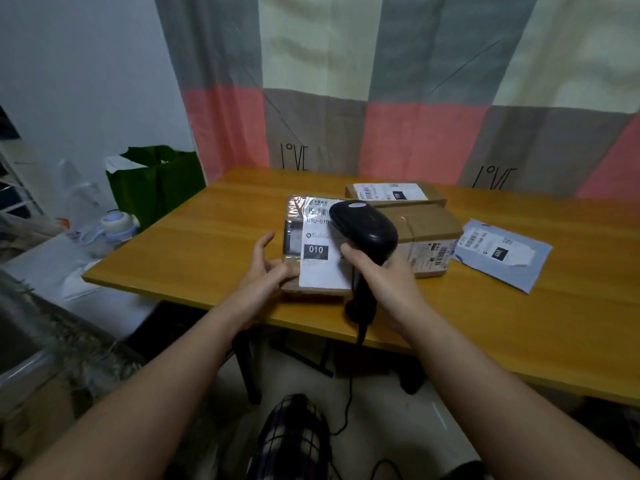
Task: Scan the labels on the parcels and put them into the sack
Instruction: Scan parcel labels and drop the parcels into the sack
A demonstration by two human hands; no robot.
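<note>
Wood table (214,233) w/ parcels (420,220), checked curtain (415,98) behind.

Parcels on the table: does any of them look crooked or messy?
Yes. The grey mailer bag at the right lies slanted to the table edge, and the edge of its label looks ragged.

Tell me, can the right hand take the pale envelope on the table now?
Probably not yet: the right hand grips the scanner, so it is occupied. The envelope itself lies bare, with nothing in the way.
</note>
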